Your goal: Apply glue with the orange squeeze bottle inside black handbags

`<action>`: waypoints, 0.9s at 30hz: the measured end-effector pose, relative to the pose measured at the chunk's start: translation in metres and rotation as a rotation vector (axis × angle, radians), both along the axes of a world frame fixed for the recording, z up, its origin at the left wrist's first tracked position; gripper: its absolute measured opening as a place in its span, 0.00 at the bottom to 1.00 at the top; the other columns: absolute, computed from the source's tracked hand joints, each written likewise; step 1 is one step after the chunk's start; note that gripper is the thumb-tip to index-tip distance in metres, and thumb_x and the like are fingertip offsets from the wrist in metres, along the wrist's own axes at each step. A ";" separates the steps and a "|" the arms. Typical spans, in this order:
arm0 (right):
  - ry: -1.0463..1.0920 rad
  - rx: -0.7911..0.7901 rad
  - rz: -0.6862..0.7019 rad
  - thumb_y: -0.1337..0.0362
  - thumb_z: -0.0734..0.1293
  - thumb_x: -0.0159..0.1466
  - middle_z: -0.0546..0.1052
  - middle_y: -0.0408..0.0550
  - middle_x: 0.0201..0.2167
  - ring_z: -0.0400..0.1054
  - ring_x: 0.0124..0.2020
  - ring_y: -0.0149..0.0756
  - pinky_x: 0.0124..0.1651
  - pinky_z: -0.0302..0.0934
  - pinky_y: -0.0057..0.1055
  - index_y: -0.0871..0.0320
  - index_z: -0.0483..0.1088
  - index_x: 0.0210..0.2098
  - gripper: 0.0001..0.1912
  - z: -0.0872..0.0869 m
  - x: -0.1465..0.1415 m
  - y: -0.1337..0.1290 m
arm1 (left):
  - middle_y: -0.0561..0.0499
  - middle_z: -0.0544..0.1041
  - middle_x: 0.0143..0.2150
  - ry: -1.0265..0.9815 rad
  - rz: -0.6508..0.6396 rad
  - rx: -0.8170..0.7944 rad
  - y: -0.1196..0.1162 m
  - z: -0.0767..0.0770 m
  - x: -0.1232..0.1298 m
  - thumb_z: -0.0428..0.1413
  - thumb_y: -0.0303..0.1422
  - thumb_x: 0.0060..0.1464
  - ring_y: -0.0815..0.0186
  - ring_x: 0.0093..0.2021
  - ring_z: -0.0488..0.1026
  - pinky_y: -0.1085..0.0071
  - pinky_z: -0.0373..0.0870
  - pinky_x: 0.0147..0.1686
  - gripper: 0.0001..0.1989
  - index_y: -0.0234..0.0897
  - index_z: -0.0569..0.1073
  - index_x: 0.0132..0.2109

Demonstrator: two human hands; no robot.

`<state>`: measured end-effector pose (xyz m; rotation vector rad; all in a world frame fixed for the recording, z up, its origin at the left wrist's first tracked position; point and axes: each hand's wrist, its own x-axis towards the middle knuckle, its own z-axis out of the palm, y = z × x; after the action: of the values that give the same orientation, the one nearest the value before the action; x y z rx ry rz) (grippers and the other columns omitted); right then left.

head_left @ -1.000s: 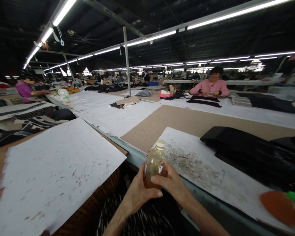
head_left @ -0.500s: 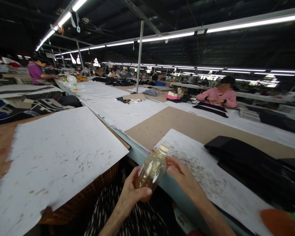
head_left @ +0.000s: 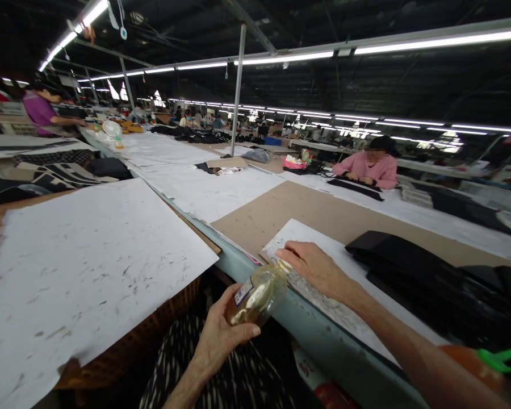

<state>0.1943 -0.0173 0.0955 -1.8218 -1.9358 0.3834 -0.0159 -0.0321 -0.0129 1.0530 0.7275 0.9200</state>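
A clear plastic bottle [head_left: 258, 295] with yellowish-brown liquid and a small label is tilted toward the upper right, over my lap at the table's edge. My left hand [head_left: 227, 324] is wrapped round its lower part. At the top end, my right hand [head_left: 309, 264] has its fingers closed on the pale bottle cap [head_left: 284, 265], which they partly cover. Beneath my right forearm lies a white paper sheet [head_left: 296, 228] with dark smears, on brown board [head_left: 306, 207].
Dark folded pieces [head_left: 409, 272] lie to the right. Behind my right forearm is an orange container with a green strap [head_left: 500, 360]. A smeared white sheet [head_left: 106, 244] covers the left table. Across the long table, a person in pink [head_left: 368, 165] works.
My right hand has moved from beside the bottle up onto its cap. The bottle, in my left hand, tilts further right. The view has shifted slightly.
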 end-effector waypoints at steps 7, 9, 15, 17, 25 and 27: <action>0.009 -0.010 0.029 0.56 0.56 0.64 0.65 0.40 0.19 0.57 0.23 0.34 0.27 0.45 0.30 0.55 0.60 0.22 0.16 -0.008 0.000 0.003 | 0.45 0.73 0.45 0.110 0.030 0.055 0.002 -0.001 -0.005 0.68 0.35 0.31 0.55 0.45 0.69 0.67 0.66 0.43 0.36 0.34 0.65 0.50; 0.025 -0.007 0.029 0.56 0.55 0.64 0.63 0.40 0.18 0.56 0.23 0.34 0.27 0.45 0.29 0.55 0.58 0.21 0.17 -0.011 -0.001 0.002 | 0.46 0.74 0.43 0.123 0.020 0.063 0.002 -0.003 -0.006 0.67 0.36 0.32 0.56 0.43 0.70 0.68 0.66 0.41 0.35 0.34 0.66 0.50; 0.098 0.044 0.015 0.55 0.54 0.64 0.60 0.39 0.18 0.55 0.22 0.33 0.27 0.46 0.29 0.56 0.56 0.21 0.17 -0.017 0.000 -0.002 | 0.49 0.75 0.40 0.013 -0.059 0.046 0.000 -0.008 -0.003 0.66 0.38 0.35 0.59 0.41 0.70 0.71 0.65 0.40 0.31 0.35 0.68 0.48; 0.123 0.064 0.019 0.56 0.54 0.64 0.60 0.39 0.19 0.55 0.23 0.33 0.28 0.47 0.29 0.56 0.57 0.23 0.16 -0.017 0.000 -0.003 | 0.48 0.75 0.41 -0.039 -0.059 0.021 -0.001 -0.009 -0.001 0.66 0.38 0.35 0.58 0.42 0.71 0.70 0.65 0.41 0.30 0.34 0.69 0.48; 0.170 0.110 0.075 0.56 0.53 0.65 0.60 0.40 0.21 0.56 0.25 0.34 0.29 0.49 0.30 0.56 0.59 0.25 0.15 -0.015 -0.001 -0.007 | 0.47 0.76 0.39 -0.215 -0.204 -0.075 -0.002 -0.006 -0.002 0.65 0.40 0.38 0.60 0.38 0.72 0.70 0.65 0.39 0.28 0.33 0.71 0.47; 0.166 0.098 0.090 0.57 0.53 0.65 0.60 0.39 0.20 0.55 0.24 0.34 0.28 0.49 0.29 0.56 0.59 0.25 0.15 -0.015 -0.001 -0.006 | 0.46 0.76 0.39 -0.236 -0.206 -0.078 -0.001 -0.006 -0.002 0.65 0.39 0.38 0.60 0.39 0.72 0.70 0.65 0.39 0.27 0.33 0.71 0.47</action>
<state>0.1933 -0.0230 0.0809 -1.5933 -1.8917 0.4468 -0.0183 -0.0336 -0.0184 0.9133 0.4460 0.8147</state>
